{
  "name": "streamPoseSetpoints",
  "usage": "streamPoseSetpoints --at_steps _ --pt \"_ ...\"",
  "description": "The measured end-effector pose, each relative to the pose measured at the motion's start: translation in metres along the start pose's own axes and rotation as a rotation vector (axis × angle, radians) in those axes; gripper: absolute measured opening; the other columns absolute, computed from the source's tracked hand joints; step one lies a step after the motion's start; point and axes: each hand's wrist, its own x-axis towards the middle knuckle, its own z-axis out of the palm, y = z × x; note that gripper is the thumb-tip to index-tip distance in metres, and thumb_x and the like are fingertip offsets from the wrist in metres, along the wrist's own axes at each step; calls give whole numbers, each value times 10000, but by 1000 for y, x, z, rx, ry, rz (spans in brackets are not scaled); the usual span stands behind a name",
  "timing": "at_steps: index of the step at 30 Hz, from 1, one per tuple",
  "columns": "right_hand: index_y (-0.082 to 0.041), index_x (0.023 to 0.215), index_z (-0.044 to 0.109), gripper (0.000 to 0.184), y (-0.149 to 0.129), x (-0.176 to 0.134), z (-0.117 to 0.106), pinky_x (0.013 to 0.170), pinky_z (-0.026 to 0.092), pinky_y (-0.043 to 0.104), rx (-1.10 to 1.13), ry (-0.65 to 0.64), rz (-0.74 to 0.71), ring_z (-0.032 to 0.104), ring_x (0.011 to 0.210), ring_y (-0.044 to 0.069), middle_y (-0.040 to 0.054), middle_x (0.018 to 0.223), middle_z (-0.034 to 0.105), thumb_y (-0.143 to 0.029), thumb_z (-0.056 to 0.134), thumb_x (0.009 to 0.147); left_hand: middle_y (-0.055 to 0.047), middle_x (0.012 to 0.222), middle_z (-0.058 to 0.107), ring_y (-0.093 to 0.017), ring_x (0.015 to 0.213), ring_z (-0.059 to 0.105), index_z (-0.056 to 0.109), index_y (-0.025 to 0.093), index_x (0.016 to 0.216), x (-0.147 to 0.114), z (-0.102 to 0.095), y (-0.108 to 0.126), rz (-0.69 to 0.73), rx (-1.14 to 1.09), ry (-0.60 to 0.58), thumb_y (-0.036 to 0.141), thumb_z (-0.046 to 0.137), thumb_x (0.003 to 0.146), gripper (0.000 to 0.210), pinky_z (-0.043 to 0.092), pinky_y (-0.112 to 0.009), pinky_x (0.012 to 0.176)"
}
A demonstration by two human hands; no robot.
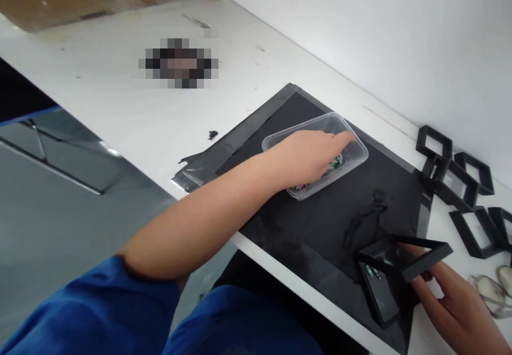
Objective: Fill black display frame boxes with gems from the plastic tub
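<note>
My left hand (310,155) reaches over a clear plastic container (356,158) and down into it, palm facing down. One or two outer fingers stretch toward the far rim; the thumb and other fingertips are hidden. Small green and white pieces (335,163) show beside the fingers, and others lie near the container's near edge. At the lower right, my right hand (452,296) is closed on a black display frame (430,259). This frame stands opened like a book, with see-through film in it and a small greenish piece (372,271) visible at its lower half.
A black mat (320,237) with taped edges covers part of the white table (132,126). Several black frames (460,184) lie at the right by the wall. Round pale things in clear packing (492,288) sit near my right wrist. A black scrap (213,135) lies left of the mat.
</note>
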Motion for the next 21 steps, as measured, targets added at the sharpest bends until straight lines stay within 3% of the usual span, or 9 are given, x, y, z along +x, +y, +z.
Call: streamPoseSetpoints --at_steps 5,8,12,16,21 --pt "-252 1429 637 476 -10 0 3 435 549 240 25 40 51 688 700 180 117 1102 766 -477 554 1019 -101 1155 723 -166 872 657 337 139 1560 -6 -18 -5 -57 -81 155 203 384 1055 511 442 -278 725" --pt "-252 1415 653 483 -11 1 4 442 564 243 45 12 29 717 744 201 114 1085 770 -487 590 998 -90 1148 723 -180 941 656 432 156 1513 -6 -18 -10 -38 -70 172 224 430 1044 474 440 -283 754" --pt "-254 1385 678 469 -8 2 1 461 580 251 41 -11 16 732 768 215 97 1008 772 -496 594 992 -47 1110 761 -211 1031 672 662 249 1369 -2 -11 -12 -13 9 24 305 549 1020 371 438 -300 775" --pt "-248 1394 672 493 -7 2 0 445 568 256 9 8 12 720 735 209 104 1025 773 -514 590 988 -48 1132 787 -223 1015 700 697 287 1383 3 -5 -7 -39 72 -159 345 577 1017 389 469 -319 793" --pt "-234 1388 671 518 -13 1 1 480 584 274 -33 32 15 709 738 215 109 1011 765 -541 588 979 -40 1247 768 -231 1137 698 738 305 1309 4 -1 -3 -62 39 -199 269 613 998 338 500 -325 879"
